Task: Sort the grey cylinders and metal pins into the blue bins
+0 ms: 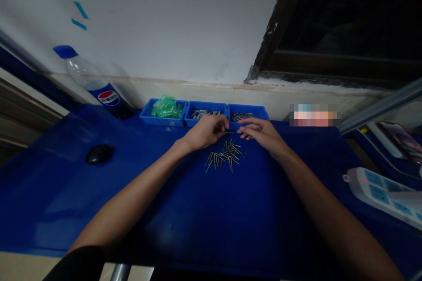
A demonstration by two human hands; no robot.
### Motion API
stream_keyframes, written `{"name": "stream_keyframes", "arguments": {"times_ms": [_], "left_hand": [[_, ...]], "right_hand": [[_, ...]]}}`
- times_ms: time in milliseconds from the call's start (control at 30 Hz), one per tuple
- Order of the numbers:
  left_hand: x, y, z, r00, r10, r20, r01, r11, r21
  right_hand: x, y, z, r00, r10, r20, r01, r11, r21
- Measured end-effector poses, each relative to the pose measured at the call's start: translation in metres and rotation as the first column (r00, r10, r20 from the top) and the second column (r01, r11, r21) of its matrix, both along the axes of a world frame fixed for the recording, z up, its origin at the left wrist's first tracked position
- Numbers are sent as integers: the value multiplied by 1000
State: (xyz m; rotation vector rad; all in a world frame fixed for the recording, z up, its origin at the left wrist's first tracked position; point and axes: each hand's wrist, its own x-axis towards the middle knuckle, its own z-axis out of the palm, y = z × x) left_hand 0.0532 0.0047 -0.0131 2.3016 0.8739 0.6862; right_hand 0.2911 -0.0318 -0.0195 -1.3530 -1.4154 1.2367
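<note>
**Two hands over a scatter of metal pins**

On a blue table (99, 202), the left hand (206, 131) pinches one thin pin (230, 132) between its fingertips. The right hand (260, 133) rests just right of it, fingers loosely extended, holding nothing visible. A pile of pins (224, 158) lies just near of both hands. Three blue bins (206, 114) sit beyond, a Pepsi bottle (94, 83) far left.

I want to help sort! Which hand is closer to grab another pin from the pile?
Probably the right hand. Its fingers lie flat and look free beside the pins, while the left hand is curled, pinching one thin pin at its fingertips.
</note>
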Motion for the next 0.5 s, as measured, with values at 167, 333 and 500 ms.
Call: {"name": "stream_keyframes", "arguments": {"times_ms": [167,333,500], "left_hand": [[7,-4,7,976,24,214,-10,998,-62],[4,-5,13,988,36,150,-27,998,-63],[-9,-8,25,936,-80,-343,47,994,-103]], "right_hand": [[-6,-5,-2,980,80,-183,-93,993,-66],[-11,-3,-1,968,-14,-250,-2,998,-66],[-8,0,5,958,-183,-219,200,978,57]]}}
